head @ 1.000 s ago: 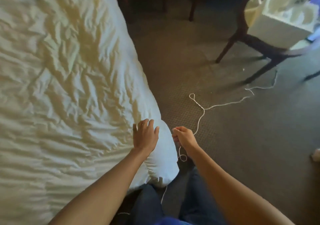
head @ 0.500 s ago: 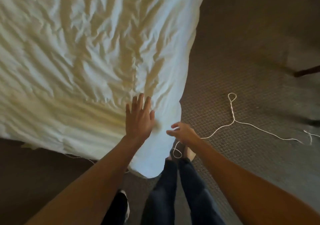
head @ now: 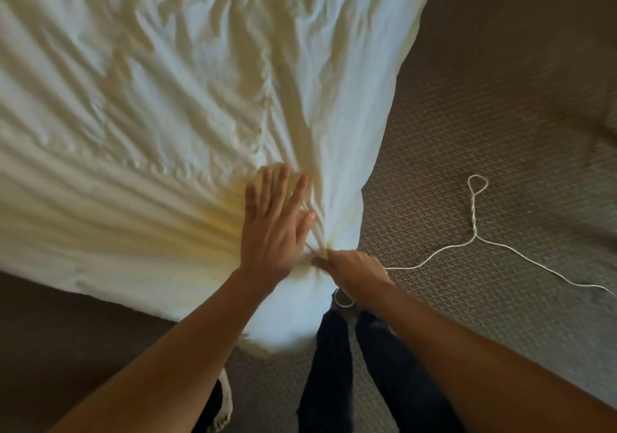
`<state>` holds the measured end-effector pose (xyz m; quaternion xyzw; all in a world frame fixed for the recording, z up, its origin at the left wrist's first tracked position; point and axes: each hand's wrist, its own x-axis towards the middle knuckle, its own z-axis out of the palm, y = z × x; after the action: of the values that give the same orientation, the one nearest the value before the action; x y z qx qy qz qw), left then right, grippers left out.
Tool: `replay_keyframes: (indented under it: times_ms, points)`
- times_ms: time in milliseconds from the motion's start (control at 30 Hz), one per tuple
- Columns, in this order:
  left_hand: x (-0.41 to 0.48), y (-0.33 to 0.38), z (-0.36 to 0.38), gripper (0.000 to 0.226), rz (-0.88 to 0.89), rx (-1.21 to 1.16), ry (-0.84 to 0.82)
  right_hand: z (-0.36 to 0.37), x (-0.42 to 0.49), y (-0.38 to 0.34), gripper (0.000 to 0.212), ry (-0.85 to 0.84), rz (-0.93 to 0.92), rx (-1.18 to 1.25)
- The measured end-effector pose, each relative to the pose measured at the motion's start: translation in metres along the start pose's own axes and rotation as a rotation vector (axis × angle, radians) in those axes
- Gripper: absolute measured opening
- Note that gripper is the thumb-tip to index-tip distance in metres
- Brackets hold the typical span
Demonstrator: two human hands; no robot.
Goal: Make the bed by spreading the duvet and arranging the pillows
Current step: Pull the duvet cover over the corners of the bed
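White, creased duvet (head: 173,105) covers the bed, its corner overhanging the carpet (head: 467,132). Your left hand (head: 275,229) presses flat, fingers spread; your right hand (head: 354,270) pinches the corner fabric. Spreading step; next, probably pull the corner taut.

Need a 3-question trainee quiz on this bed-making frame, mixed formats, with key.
1. True or false: the left hand lies flat, fingers straight, on the wrinkled white duvet.
2. The right hand pinches: A) gathered duvet fabric, B) a pillow, C) a shoe.
3. What lies looped on the brown patterned carpet?
Key: 1 true; 2 A; 3 a thin white cord.
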<state>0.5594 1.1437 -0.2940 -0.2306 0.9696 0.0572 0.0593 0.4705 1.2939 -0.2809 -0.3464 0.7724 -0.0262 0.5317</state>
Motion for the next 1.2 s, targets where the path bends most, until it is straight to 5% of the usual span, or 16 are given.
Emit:
replay_keyframes:
  times_ms: [133, 300, 433, 500, 633, 700, 967, 1067, 1200]
  points:
    - [0.011, 0.002, -0.007, 0.063, 0.022, -0.015, -0.014, -0.021, 0.013, 0.008, 0.038, -0.186, 0.055, 0.202]
    - [0.074, 0.015, -0.018, 0.065, 0.039, -0.062, -0.015, -0.099, 0.044, 0.030, 0.035, -0.124, 0.041, 0.613]
    - [0.153, 0.024, -0.020, 0.066, 0.011, -0.113, 0.041, -0.163, 0.107, 0.049, 0.084, 0.184, 0.104, 0.277]
    - [0.192, 0.028, -0.015, 0.068, 0.021, -0.086, 0.072, -0.189, 0.135, 0.051, 0.092, 0.229, 0.101, 0.126]
    - [0.236, 0.038, 0.000, 0.072, -0.004, -0.005, 0.107, -0.213, 0.153, 0.053, 0.019, 0.326, -0.005, -0.015]
    - [0.243, 0.042, 0.004, 0.074, -0.006, 0.025, 0.131, -0.208, 0.157, 0.060, 0.018, 0.317, -0.033, -0.032]
    - [0.296, 0.057, -0.023, 0.062, 0.083, 0.036, 0.249, -0.230, 0.166, 0.087, 0.028, 0.028, 0.113, 0.269]
    - [0.348, 0.064, -0.040, 0.062, 0.064, 0.025, 0.230, -0.279, 0.178, 0.099, 0.019, 0.167, 0.247, 0.683]
    - [0.415, 0.067, -0.052, 0.058, 0.000, 0.012, 0.207, -0.365, 0.204, 0.094, 0.053, 0.351, 0.202, 0.996]
